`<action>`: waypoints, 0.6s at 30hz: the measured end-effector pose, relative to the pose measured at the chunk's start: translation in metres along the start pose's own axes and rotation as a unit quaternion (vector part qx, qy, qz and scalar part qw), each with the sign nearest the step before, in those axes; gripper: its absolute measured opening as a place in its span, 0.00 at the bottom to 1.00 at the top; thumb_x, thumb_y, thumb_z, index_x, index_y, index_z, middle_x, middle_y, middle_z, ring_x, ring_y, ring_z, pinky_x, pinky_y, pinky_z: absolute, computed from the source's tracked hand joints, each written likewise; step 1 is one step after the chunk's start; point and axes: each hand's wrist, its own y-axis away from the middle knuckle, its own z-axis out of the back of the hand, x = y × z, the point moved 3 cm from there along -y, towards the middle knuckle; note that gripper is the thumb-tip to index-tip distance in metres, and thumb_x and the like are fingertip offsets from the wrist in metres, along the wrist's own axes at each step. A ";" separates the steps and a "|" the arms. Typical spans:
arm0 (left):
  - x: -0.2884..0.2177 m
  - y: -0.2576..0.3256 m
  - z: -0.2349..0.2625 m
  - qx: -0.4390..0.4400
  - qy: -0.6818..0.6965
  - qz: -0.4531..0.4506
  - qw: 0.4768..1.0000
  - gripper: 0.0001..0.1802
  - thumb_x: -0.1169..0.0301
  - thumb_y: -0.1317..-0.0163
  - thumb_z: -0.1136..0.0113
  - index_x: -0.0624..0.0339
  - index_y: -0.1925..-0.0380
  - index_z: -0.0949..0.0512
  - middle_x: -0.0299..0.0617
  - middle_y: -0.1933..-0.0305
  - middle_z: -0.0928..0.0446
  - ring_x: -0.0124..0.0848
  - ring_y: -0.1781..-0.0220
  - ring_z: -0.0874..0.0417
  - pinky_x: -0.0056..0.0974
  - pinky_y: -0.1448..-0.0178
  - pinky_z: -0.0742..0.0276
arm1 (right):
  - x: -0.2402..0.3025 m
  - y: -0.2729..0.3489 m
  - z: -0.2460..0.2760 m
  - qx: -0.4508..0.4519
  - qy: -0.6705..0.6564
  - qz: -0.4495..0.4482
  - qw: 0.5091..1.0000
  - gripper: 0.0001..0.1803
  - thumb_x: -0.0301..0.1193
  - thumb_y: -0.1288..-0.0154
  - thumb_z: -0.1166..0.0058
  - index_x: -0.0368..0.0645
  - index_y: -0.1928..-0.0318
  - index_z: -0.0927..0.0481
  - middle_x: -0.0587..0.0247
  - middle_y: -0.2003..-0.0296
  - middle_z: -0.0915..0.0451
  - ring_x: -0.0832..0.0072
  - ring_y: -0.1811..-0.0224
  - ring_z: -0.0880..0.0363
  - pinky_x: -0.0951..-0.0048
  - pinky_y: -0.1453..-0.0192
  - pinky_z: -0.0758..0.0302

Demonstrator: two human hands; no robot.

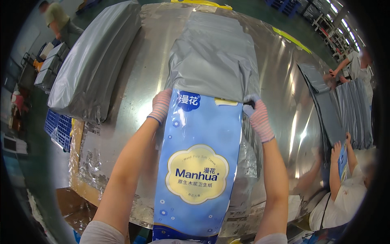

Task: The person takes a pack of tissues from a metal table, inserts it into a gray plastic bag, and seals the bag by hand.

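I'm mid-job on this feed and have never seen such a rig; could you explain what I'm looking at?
There is no machine here: you see a person's own gloved hands, the left hand and the right hand. The single picture comes from a fisheye camera worn on the head and looking down, so straight edges bend near the rim. Over the shiny metal table lies a blue tissue pack, with a grey plastic bag at its far end. One hand is at either side, near where they meet; each grip is partly hidden, so I can't tell how firmly anything is held. At far right, a co-worker's hand is separate.
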 end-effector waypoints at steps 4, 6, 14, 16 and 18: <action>0.001 0.005 -0.013 0.019 -0.048 -0.085 0.995 0.16 0.60 0.46 0.49 0.53 0.60 0.24 0.49 0.60 0.22 0.43 0.56 0.22 0.40 0.53 0.27 | -0.051 -0.011 -0.026 0.073 0.246 -0.143 0.956 0.18 0.36 0.47 0.48 0.43 0.55 0.26 0.44 0.59 0.24 0.51 0.54 0.26 0.57 0.53 0.29; -0.034 0.024 0.018 0.125 0.019 0.010 0.992 0.16 0.61 0.46 0.49 0.53 0.59 0.24 0.48 0.58 0.22 0.44 0.56 0.22 0.41 0.52 0.27 | -0.042 -0.012 -0.025 0.046 0.355 -0.144 0.923 0.18 0.36 0.47 0.48 0.44 0.55 0.25 0.44 0.60 0.23 0.52 0.56 0.25 0.56 0.53 0.29; 0.029 0.231 0.041 0.243 -0.051 -0.112 0.962 0.14 0.63 0.48 0.47 0.58 0.63 0.25 0.54 0.67 0.23 0.50 0.62 0.22 0.47 0.56 0.27 | -0.008 0.218 -0.040 0.209 0.302 -0.099 0.925 0.11 0.34 0.45 0.53 0.44 0.64 0.22 0.46 0.68 0.22 0.52 0.63 0.23 0.56 0.58 0.27; 0.049 0.313 0.032 0.281 -0.017 -0.127 0.951 0.13 0.64 0.49 0.46 0.57 0.65 0.25 0.52 0.72 0.23 0.50 0.68 0.22 0.49 0.62 0.27 | 0.014 0.302 -0.048 0.292 0.329 -0.122 0.890 0.08 0.32 0.50 0.51 0.42 0.72 0.23 0.48 0.74 0.23 0.53 0.69 0.23 0.55 0.66 0.27; 0.067 0.396 0.033 0.350 -0.063 -0.151 0.922 0.13 0.63 0.48 0.48 0.55 0.64 0.25 0.51 0.73 0.23 0.50 0.69 0.22 0.49 0.64 0.27 | 0.025 0.400 -0.054 0.305 0.337 -0.047 0.889 0.07 0.33 0.54 0.49 0.44 0.75 0.23 0.52 0.78 0.23 0.56 0.72 0.23 0.57 0.70 0.27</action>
